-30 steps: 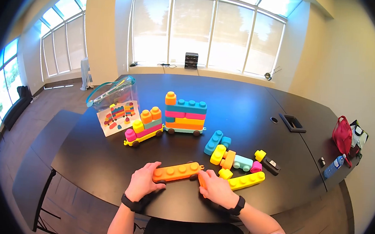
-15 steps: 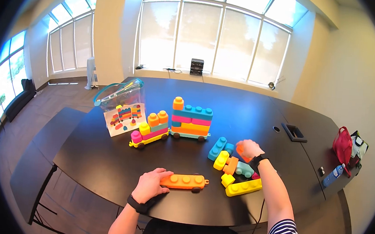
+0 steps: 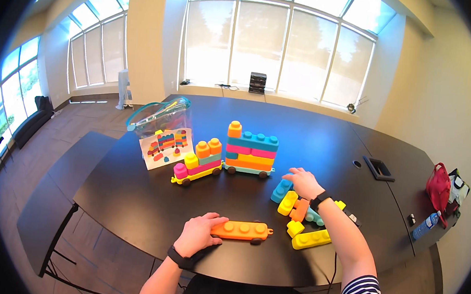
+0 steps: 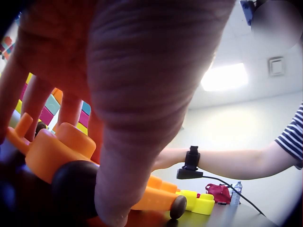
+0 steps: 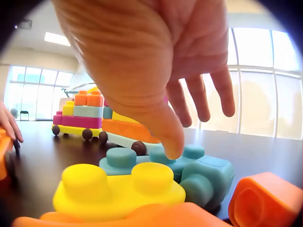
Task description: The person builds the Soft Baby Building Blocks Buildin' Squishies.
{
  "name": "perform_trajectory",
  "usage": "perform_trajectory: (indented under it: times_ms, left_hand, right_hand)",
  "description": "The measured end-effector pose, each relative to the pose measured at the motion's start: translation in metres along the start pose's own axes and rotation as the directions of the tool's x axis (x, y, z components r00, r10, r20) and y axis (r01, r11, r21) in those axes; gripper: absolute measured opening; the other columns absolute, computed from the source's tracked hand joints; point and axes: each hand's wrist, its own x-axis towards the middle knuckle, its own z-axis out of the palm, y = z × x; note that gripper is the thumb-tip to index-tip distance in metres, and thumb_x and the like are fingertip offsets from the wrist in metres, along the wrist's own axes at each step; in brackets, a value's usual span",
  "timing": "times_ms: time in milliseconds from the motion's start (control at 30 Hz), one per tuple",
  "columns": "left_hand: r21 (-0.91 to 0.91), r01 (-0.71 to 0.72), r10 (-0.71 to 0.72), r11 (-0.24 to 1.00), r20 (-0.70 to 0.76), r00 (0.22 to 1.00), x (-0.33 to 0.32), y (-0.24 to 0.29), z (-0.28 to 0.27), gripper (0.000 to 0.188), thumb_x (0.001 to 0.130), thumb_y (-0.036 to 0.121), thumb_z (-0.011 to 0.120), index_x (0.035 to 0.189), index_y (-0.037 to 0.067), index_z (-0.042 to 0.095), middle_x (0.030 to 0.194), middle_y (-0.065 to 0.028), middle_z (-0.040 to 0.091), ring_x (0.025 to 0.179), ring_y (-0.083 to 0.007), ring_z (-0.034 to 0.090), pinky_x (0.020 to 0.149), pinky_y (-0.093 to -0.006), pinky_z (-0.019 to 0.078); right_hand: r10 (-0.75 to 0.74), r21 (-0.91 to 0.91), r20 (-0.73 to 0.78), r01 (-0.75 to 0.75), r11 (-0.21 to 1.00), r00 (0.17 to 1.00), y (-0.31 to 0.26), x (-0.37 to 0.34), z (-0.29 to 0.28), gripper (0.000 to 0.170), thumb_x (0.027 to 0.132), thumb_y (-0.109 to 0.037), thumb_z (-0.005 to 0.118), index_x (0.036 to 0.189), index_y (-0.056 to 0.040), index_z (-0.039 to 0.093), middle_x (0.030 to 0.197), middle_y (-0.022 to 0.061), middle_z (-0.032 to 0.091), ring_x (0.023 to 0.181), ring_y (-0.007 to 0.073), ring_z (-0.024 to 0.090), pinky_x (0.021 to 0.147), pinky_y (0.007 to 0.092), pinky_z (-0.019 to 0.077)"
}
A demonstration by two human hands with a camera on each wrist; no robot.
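My left hand grips the left end of an orange wheeled toy train base, thumb on the near side and fingers on the far side. Over the blocks at the right, my right hand reaches above a long blue block. Its fingers hang loosely extended, and the thumb tip overlaps the blue studs in the right wrist view. Nearby lie a yellow block, a small blue block and a loose orange block. Two built train cars stand beyond, one low on yellow, one tall.
A clear bag with a picture card stands at the back left. A long yellow block and a small yellow block lie nearer me. A water bottle and a red bag are far right.
My right hand moved from beside the orange base out to the block pile, let go of an orange block there and shifted left over the blue block. The left hand keeps hold of the base.
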Motion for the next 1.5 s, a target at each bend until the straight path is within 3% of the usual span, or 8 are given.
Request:
perform_trajectory:
  times_ms: [167, 367, 467, 500, 600, 667, 867, 1500]
  left_hand:
    - [-0.017, 0.027, -0.028, 0.999, -0.026, 0.999, -0.002, -0.004, 0.002, 0.078, 0.068, 0.029, 0.095, 0.139, 0.016, 0.064, 0.134, -0.0105, 0.067, 0.115, -0.0345, 0.069, 0.097, -0.046, 0.0577]
    - [-0.028, 0.057, -0.057, 0.998, -0.021, 0.998, -0.001, -0.018, 0.0, 0.08, 0.064, 0.034, 0.097, 0.133, 0.011, 0.065, 0.127, -0.0125, 0.07, 0.116, -0.0351, 0.068, 0.099, -0.0453, 0.0561]
    - [-0.051, 0.065, -0.065, 0.997, -0.006, 0.998, 0.0, -0.019, -0.003, 0.08, 0.063, 0.035, 0.097, 0.132, 0.01, 0.066, 0.122, -0.0126, 0.072, 0.114, -0.0344, 0.069, 0.099, -0.044, 0.0556]
    - [-0.06, 0.074, -0.074, 0.995, -0.001, 0.997, 0.0, -0.017, -0.006, 0.08, 0.062, 0.035, 0.097, 0.132, 0.009, 0.066, 0.121, -0.013, 0.073, 0.113, -0.0346, 0.07, 0.099, -0.0433, 0.0554]
    - [-0.078, 0.09, -0.09, 0.993, 0.0, 0.996, 0.001, -0.014, -0.009, 0.078, 0.062, 0.035, 0.097, 0.13, 0.01, 0.068, 0.116, -0.0122, 0.074, 0.111, -0.0344, 0.07, 0.098, -0.0436, 0.0557]
    - [-0.08, 0.091, -0.091, 0.993, -0.002, 0.996, 0.001, -0.014, -0.01, 0.075, 0.061, 0.034, 0.097, 0.127, 0.012, 0.069, 0.113, -0.0108, 0.075, 0.11, -0.0341, 0.07, 0.095, -0.0447, 0.0561]
    - [-0.057, 0.202, -0.198, 0.978, 0.079, 0.977, 0.002, -0.01, -0.015, 0.076, 0.058, 0.037, 0.099, 0.124, 0.013, 0.07, 0.109, -0.0116, 0.076, 0.106, -0.035, 0.071, 0.093, -0.0459, 0.0565]
    - [-0.093, 0.217, -0.212, 0.972, 0.067, 0.975, 0.002, -0.009, -0.016, 0.075, 0.055, 0.037, 0.1, 0.122, 0.017, 0.072, 0.105, -0.0098, 0.077, 0.103, -0.0345, 0.072, 0.091, -0.0454, 0.0571]
  right_hand:
    - [0.017, -0.121, 0.161, 0.002, 0.993, 0.987, -0.004, 0.03, 0.019, 0.037, 0.099, -0.011, 0.058, 0.125, -0.0293, 0.077, 0.127, 0.0032, 0.065, 0.128, 0.0282, 0.058, 0.105, 0.0522, 0.0487]
    - [-0.084, -0.159, 0.093, 0.098, 0.982, 0.992, -0.008, 0.027, 0.006, 0.037, 0.088, -0.017, 0.077, 0.124, -0.0141, 0.069, 0.117, 0.0092, 0.07, 0.122, 0.0291, 0.063, 0.1, 0.0523, 0.052]
    - [-0.037, 0.212, -0.064, 0.05, 0.976, 0.997, -0.03, 0.017, -0.029, 0.046, 0.083, -0.023, 0.084, 0.122, -0.007, 0.064, 0.114, 0.0147, 0.07, 0.115, 0.0339, 0.066, 0.097, 0.0481, 0.0543]
    - [-0.068, 0.299, -0.186, 0.122, 0.946, 0.98, -0.039, 0.011, -0.033, 0.052, 0.085, -0.026, 0.084, 0.129, -0.0073, 0.063, 0.117, 0.0183, 0.07, 0.108, 0.0379, 0.068, 0.096, 0.0449, 0.055]
    - [-0.191, 0.47, -0.291, 0.314, 0.825, 0.937, -0.09, -0.009, -0.046, 0.058, 0.087, -0.028, 0.083, 0.137, -0.0092, 0.061, 0.115, 0.0187, 0.07, 0.106, 0.0388, 0.068, 0.095, 0.0461, 0.0551]
    - [-0.276, 0.518, -0.213, 0.347, 0.782, 0.937, -0.131, -0.031, -0.056, 0.062, 0.09, -0.028, 0.08, 0.144, -0.0088, 0.058, 0.112, 0.0171, 0.068, 0.106, 0.0387, 0.066, 0.094, 0.0463, 0.0551]
    - [-0.312, 0.432, -0.182, 0.361, 0.827, 0.932, -0.187, -0.056, -0.036, 0.058, 0.094, -0.02, 0.075, 0.147, -0.0088, 0.055, 0.112, 0.0114, 0.067, 0.105, 0.0338, 0.063, 0.092, 0.0449, 0.0548]
    - [-0.311, 0.364, -0.144, 0.342, 0.866, 0.94, -0.2, -0.062, -0.037, 0.056, 0.095, -0.023, 0.074, 0.147, -0.0132, 0.056, 0.11, 0.0083, 0.067, 0.103, 0.0301, 0.065, 0.089, 0.0438, 0.0555]
